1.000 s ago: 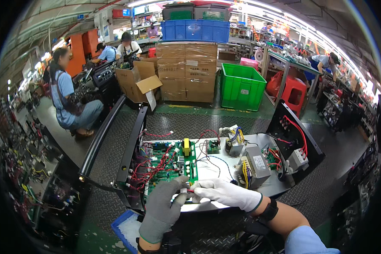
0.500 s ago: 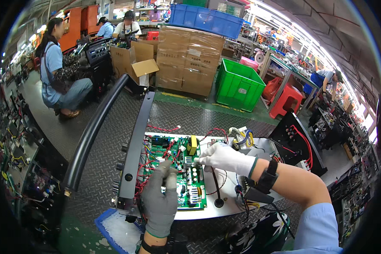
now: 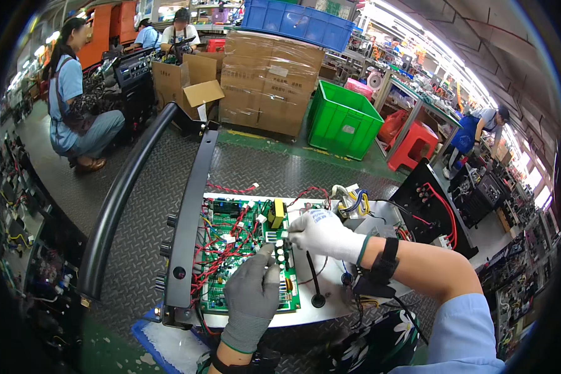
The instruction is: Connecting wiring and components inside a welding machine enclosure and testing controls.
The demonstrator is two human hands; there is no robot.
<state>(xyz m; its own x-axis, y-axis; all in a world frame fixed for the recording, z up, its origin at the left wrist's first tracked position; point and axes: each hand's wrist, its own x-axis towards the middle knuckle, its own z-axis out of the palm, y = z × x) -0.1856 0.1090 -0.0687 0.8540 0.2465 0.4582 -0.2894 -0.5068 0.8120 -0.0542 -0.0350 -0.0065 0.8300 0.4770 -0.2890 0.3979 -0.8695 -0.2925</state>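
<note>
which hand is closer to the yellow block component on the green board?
Right. The right hand sits just beside the yellow component, fingertips toward it. The left hand is lower on the green circuit board, further from it.

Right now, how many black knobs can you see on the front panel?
3: upper knob, middle knob, lower knob, all down the black front panel's left face; more may be hidden.

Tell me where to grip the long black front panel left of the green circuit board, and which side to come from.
Grip the black front panel mid-length, on its long narrow edges, probably coming from its left, open-floor side. Knobs stud the lower stretch, and red wires with the green circuit board crowd its right side.
</note>
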